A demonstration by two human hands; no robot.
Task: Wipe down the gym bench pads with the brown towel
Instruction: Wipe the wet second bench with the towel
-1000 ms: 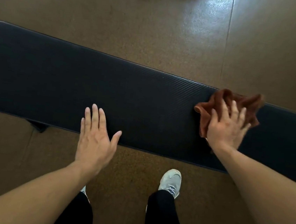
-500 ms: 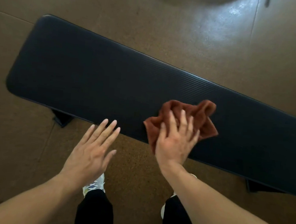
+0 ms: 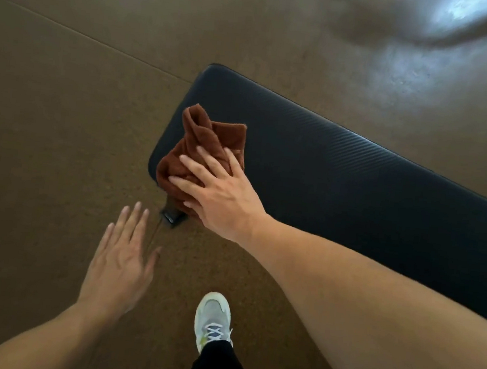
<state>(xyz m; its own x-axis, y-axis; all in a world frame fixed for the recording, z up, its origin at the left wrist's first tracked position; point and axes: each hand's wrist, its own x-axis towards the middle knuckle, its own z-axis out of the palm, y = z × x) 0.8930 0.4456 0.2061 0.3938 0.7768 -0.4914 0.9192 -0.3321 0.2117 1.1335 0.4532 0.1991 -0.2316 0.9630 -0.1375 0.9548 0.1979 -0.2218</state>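
Observation:
A long black ribbed bench pad [image 3: 342,176] runs from the middle of the view to the right edge. A crumpled brown towel [image 3: 208,138] lies on the pad's left end, reaching its near corner. My right hand [image 3: 220,191] presses flat on the towel, fingers spread and pointing left. My left hand [image 3: 121,261] hovers over the floor below and left of the bench end, fingers apart, holding nothing and slightly blurred.
Brown speckled floor [image 3: 64,105] surrounds the bench, with a seam line crossing it. A black bench foot [image 3: 172,217] pokes out under the pad's near corner. My shoe [image 3: 213,319] and dark trouser legs stand close to the bench. Glare lies on the floor at top right.
My right hand has slid the towel leftward along the pad to its left end. My left hand came off the pad's near edge and now hovers over the floor.

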